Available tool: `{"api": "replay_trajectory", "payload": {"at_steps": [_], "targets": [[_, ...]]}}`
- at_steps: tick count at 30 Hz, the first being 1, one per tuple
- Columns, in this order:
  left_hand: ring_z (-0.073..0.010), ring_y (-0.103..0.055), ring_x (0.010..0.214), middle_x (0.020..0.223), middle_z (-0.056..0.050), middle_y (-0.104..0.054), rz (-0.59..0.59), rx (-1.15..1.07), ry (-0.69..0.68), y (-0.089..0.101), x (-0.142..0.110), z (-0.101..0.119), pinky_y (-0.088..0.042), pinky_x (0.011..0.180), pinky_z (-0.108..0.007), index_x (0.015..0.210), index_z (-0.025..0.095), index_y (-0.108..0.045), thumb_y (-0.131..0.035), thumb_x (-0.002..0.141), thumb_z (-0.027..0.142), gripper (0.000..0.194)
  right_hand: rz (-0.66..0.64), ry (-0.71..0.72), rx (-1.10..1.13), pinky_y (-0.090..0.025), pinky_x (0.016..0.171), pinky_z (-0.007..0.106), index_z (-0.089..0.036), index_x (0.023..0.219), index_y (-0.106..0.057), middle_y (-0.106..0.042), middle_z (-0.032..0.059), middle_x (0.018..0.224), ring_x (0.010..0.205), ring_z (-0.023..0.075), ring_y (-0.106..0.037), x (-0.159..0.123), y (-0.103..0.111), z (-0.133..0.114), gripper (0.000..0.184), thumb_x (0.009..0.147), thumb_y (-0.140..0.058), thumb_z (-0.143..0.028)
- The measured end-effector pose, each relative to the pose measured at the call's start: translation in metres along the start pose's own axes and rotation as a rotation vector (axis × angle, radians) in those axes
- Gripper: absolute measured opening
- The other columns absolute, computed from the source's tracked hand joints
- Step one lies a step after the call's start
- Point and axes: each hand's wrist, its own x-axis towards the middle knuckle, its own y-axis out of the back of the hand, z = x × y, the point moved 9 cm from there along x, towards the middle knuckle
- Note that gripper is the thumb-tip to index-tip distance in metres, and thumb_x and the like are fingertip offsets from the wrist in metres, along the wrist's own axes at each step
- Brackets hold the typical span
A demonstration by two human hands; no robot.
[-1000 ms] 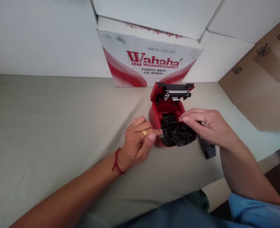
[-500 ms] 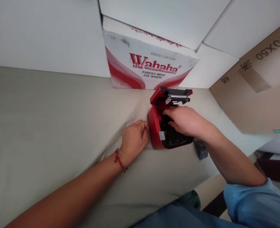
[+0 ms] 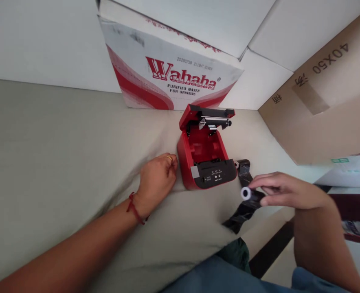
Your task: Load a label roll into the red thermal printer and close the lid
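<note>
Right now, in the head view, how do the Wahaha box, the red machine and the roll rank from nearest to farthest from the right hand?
1. Roll: in the right hand.
2. Red machine: left of that hand.
3. Wahaha box: behind the machine.

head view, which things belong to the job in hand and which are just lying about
Job in hand:
red machine, lid raised
black roll in the right hand
probably the other black roll

Lying about, apparently:
Wahaha box
brown carton
</note>
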Motion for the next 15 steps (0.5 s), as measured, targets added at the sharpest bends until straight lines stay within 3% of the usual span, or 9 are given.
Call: {"api": "replay_trajectory", "payload": {"at_steps": [3, 4, 7, 9, 12, 15], "targets": [[-0.0212, -0.056, 0.065, 0.067, -0.002, -0.061, 0.013, -0.015, -0.014, 0.001, 0.000, 0.000, -0.038, 0.068, -0.036, 0.068, 0.025, -0.051, -0.044, 0.077, 0.010, 0.019, -0.150, -0.084, 0.213, -0.064, 0.077, 0.029, -0.018, 0.132, -0.081, -0.084, 0.0111, 0.115, 0.090, 0.0183, -0.077, 0.021, -0.046, 0.024, 0.043, 0.100, -0.073, -0.046], [-0.0211, -0.056, 0.065, 0.067, -0.002, -0.061, 0.018, -0.020, -0.021, 0.002, -0.001, 0.001, -0.038, 0.067, -0.036, 0.068, 0.025, -0.051, -0.044, 0.077, 0.010, 0.019, -0.112, -0.104, 0.251, -0.064, 0.079, 0.031, -0.019, 0.134, -0.080, -0.083, 0.0114, 0.118, 0.090, 0.0182, -0.077, 0.026, -0.049, 0.029, 0.043, 0.101, -0.071, -0.044], [-0.0208, -0.058, 0.064, 0.068, -0.001, -0.062, 0.031, -0.033, -0.040, 0.003, -0.001, 0.003, -0.039, 0.067, -0.035, 0.068, 0.025, -0.051, -0.044, 0.076, 0.007, 0.020, 0.133, -0.177, 0.284, -0.063, 0.079, 0.033, -0.021, 0.135, -0.079, -0.082, 0.0115, 0.123, 0.090, 0.0179, -0.075, 0.032, -0.030, 0.050, 0.042, 0.102, -0.067, -0.043], [-0.0211, -0.058, 0.064, 0.067, -0.002, -0.062, 0.031, -0.028, -0.040, 0.004, 0.000, 0.003, -0.039, 0.066, -0.035, 0.067, 0.025, -0.051, -0.045, 0.076, 0.007, 0.021, 0.297, -0.247, 0.168, -0.062, 0.076, 0.033, -0.021, 0.132, -0.080, -0.081, 0.0113, 0.125, 0.082, 0.0168, -0.073, 0.029, -0.009, 0.066, 0.040, 0.099, -0.066, -0.039], [-0.0213, -0.057, 0.063, 0.067, -0.002, -0.062, 0.013, -0.016, -0.033, 0.003, 0.000, 0.002, -0.039, 0.066, -0.035, 0.067, 0.025, -0.053, -0.047, 0.077, 0.008, 0.021, 0.320, -0.270, -0.095, -0.063, 0.077, 0.036, -0.020, 0.132, -0.079, -0.079, 0.0125, 0.132, 0.083, 0.0186, -0.074, 0.035, 0.001, 0.080, 0.043, 0.091, -0.065, -0.025], [-0.0209, -0.057, 0.065, 0.069, -0.002, -0.065, 0.008, -0.002, -0.029, 0.002, 0.000, 0.002, -0.039, 0.067, -0.035, 0.068, 0.024, -0.056, -0.047, 0.078, 0.007, 0.021, 0.280, -0.264, -0.279, -0.063, 0.101, 0.044, -0.020, 0.136, -0.077, -0.077, 0.0134, 0.141, 0.116, 0.0265, -0.077, 0.047, -0.004, 0.086, 0.048, 0.091, -0.060, -0.018]]}}
